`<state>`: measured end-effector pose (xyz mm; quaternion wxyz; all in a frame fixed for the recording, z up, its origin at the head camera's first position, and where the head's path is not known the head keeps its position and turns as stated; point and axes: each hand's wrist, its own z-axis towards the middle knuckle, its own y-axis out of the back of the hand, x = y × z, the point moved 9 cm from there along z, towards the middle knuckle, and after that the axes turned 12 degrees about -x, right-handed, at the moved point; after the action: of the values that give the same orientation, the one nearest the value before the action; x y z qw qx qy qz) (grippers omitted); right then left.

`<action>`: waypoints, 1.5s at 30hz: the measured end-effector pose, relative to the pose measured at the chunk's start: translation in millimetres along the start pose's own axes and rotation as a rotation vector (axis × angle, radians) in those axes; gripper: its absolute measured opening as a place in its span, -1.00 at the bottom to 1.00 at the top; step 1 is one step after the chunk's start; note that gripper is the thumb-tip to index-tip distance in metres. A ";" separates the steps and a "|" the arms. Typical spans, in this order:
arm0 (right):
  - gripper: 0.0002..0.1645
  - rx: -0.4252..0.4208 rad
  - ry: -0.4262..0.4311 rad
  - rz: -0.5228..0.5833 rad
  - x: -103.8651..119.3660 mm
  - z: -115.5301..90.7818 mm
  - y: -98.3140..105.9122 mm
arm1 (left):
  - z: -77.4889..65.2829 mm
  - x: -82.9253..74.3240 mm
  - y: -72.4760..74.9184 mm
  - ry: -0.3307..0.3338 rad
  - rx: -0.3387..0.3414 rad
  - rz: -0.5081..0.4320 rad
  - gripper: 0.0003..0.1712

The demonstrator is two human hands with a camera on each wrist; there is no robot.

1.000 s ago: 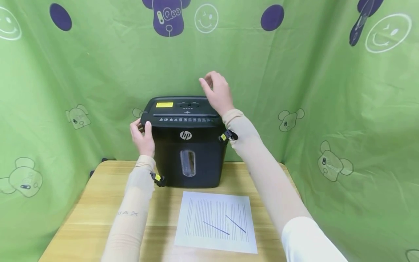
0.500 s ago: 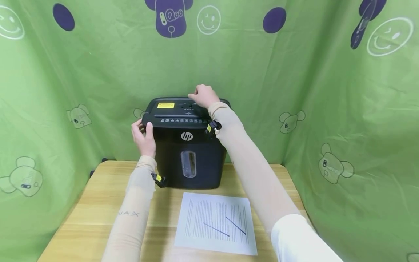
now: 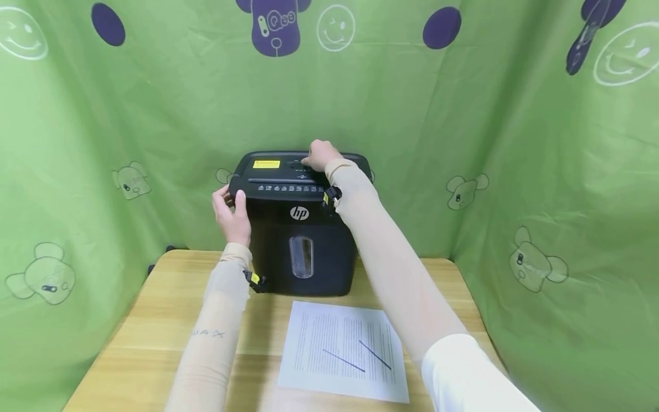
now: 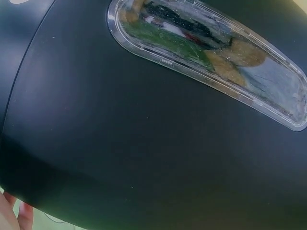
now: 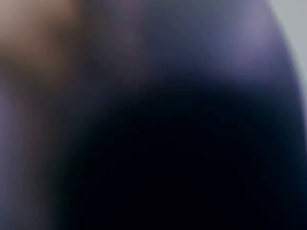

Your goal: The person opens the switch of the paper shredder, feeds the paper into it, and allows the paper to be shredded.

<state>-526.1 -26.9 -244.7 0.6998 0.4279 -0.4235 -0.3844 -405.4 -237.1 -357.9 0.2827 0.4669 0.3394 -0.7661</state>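
Centrally, one black shredder (image 3: 311,230), upright towards the far edge of a wood-grain counter (image 3: 144,320); pale round logo (image 3: 300,213) on the front, clear upright window (image 3: 301,257) below it, yellow label (image 3: 266,164) and a row of small white icons (image 3: 290,188) on top. Item: a person's left hand (image 3: 231,220), at the shredder's upper left corner; fingers round the side, thumb against the front, gripping that corner. In the left wrist view, part of this hand shows past the body's edge. Item: the right hand (image 3: 321,154), over the top, right of the yellow label, fingers bent; whether they pinch or merely touch the shredder cannot be told, the right wrist view being too blurred. Item: one printed sheet (image 3: 342,352), flat on the counter in front of the shredder, marked with two dark slanting lines. Item: beige sleeves (image 3: 208,343) on both forearms. Backdrop: green cloth (image 3: 401,103) with purple and white figures.
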 end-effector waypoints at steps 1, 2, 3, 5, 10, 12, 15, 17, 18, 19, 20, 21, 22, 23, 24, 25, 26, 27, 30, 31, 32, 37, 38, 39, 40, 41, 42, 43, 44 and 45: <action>-0.57 0.006 0.001 0.002 -0.1 -0.1 -1.5 | -0.6 0.3 -0.2 -0.002 -0.001 -0.001 -0.56; -0.58 0.009 0.002 0.003 0.1 -0.4 -2.6 | -1.4 0.3 -0.2 -0.004 -0.003 0.001 -0.56; -0.59 0.009 0.003 0.007 0.5 -0.9 -3.2 | -1.9 0.4 -0.2 -0.007 -0.005 0.000 -0.56; -0.59 0.005 0.010 0.007 2.1 -2.0 -3.3 | -2.6 0.2 -0.1 -0.013 -0.009 -0.003 -0.56; -0.63 -0.001 0.033 0.001 9.1 -2.6 -2.5 | -2.8 -1.3 0.1 -0.023 -0.018 -0.013 -0.56; -0.66 0.003 0.037 -0.005 11.3 -1.2 -3.1 | -2.5 -1.3 0.2 -0.021 -0.022 -0.017 -0.56; -0.71 0.011 0.030 -0.018 12.6 2.1 -5.0 | -1.6 -1.0 0.2 -0.017 -0.025 -0.018 -0.55; -0.75 0.015 0.023 -0.031 11.8 4.0 -7.1 | -1.7 -0.5 0.6 -0.022 -0.028 -0.011 -0.54; -0.77 0.018 0.021 -0.038 11.4 5.2 -8.4 | -1.7 -0.2 1.0 -0.026 -0.031 -0.009 -0.54; -0.78 0.020 0.020 -0.043 11.1 6.4 -9.7 | -1.8 -0.1 1.2 -0.030 -0.031 -0.009 -0.53; -0.79 0.021 0.018 -0.044 10.7 7.7 -10.9 | -1.5 0.0 1.3 -0.026 -0.031 -0.008 -0.53; -0.79 0.020 0.018 -0.047 10.1 9.6 -12.3 | -4.1 -6.3 2.7 -0.027 -0.033 -0.003 -0.53; -0.78 0.020 0.017 -0.046 9.6 11.5 -13.7 | -4.2 -6.9 2.8 -0.027 -0.032 -0.005 -0.53; -0.77 0.020 0.015 -0.047 8.9 13.1 -14.9 | -4.3 -7.4 2.9 -0.028 -0.032 -0.007 -0.52; -0.76 0.023 0.010 -0.043 8.2 14.7 -16.2 | -4.5 -7.9 3.0 -0.025 -0.032 -0.008 -0.52; -0.75 0.022 0.006 -0.039 7.5 16.0 -17.0 | -4.8 -8.8 2.9 -0.023 -0.032 -0.007 -0.52; -0.74 0.021 0.002 -0.035 6.9 17.0 -17.5 | -5.0 -9.3 2.9 -0.019 -0.033 -0.004 -0.53; -0.74 0.020 0.000 -0.034 6.5 17.6 -17.8 | -5.4 -9.8 3.1 -0.025 -0.035 -0.004 -0.53; -0.74 0.013 -0.006 -0.028 6.6 16.5 -16.9 | -3.2 -4.0 1.9 -0.026 -0.040 -0.011 -0.54; -0.75 0.009 -0.004 -0.029 7.2 16.0 -16.3 | -2.9 -4.1 1.8 -0.028 -0.041 -0.014 -0.54; -0.75 0.005 -0.003 -0.026 7.8 15.3 -15.6 | -2.6 -3.7 1.8 -0.028 -0.042 -0.016 -0.54; -0.75 -0.002 0.001 -0.015 10.9 10.3 -14.2 | -1.5 -0.1 2.8 -0.017 -0.047 -0.011 -0.55; -0.75 -0.001 0.001 -0.013 11.5 9.3 -14.2 | -1.3 0.7 3.4 -0.013 -0.049 -0.009 -0.55; -0.75 0.000 0.000 -0.011 12.2 8.4 -14.3 | -1.2 1.1 3.8 -0.011 -0.050 -0.009 -0.55; -0.75 -0.001 -0.002 -0.008 12.8 7.8 -14.2 | -1.1 1.4 4.1 -0.010 -0.052 -0.009 -0.55; -0.75 -0.004 -0.004 -0.007 13.5 7.2 -13.9 | -0.7 1.6 4.4 -0.011 -0.053 -0.012 -0.55; -0.75 -0.007 -0.006 -0.004 14.3 6.7 -13.7 | -0.5 1.5 4.8 -0.012 -0.054 -0.012 -0.55; -0.74 -0.009 -0.009 -0.004 15.1 6.2 -13.5 | -0.4 1.3 5.2 -0.012 -0.055 -0.012 -0.55; -0.73 -0.007 -0.008 -0.004 16.0 6.1 -13.9 | -0.3 1.2 5.5 -0.013 -0.057 -0.012 -0.55; -0.72 -0.007 -0.005 -0.002 17.3 6.0 -14.2 | -0.3 1.2 5.8 -0.015 -0.059 -0.012 -0.55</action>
<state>-528.2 -48.9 -251.5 0.6999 0.4248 -0.4234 -0.3879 -401.4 -240.5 -360.6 0.2944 0.4505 0.3625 -0.7609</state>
